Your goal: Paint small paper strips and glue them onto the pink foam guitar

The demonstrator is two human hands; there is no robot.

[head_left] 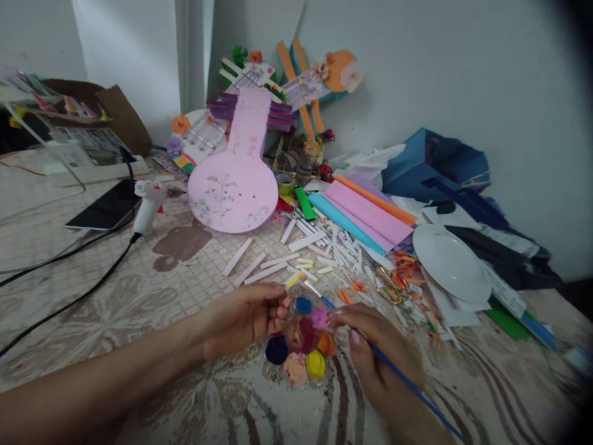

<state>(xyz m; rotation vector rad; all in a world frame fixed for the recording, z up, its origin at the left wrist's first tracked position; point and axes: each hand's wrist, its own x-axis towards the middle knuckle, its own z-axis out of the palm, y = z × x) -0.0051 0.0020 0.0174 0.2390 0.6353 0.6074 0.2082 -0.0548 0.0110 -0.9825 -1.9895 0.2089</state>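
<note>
A clear paint palette (293, 339) with round wells of blue, pink, dark red, orange, yellow, peach and dark navy paint is low in the middle of the head view. My left hand (252, 315) is closed at its upper left edge, fingers curled against the rim. A thin blue paintbrush (401, 374) is held in my right hand (380, 352), pinched between thumb and fingers. Its pale bristles point up and left, just above the palette near the blue well. The far rim of the palette is partly covered by my left fingers.
A pink guitar-shaped craft (231, 191) leans at the back among other decorated pieces. To the left are a white glue gun (151, 204) and a black tablet (104, 204). Paper strips (273, 266), coloured sheets (365, 213) and a white plate (449, 262) lie beyond my hands.
</note>
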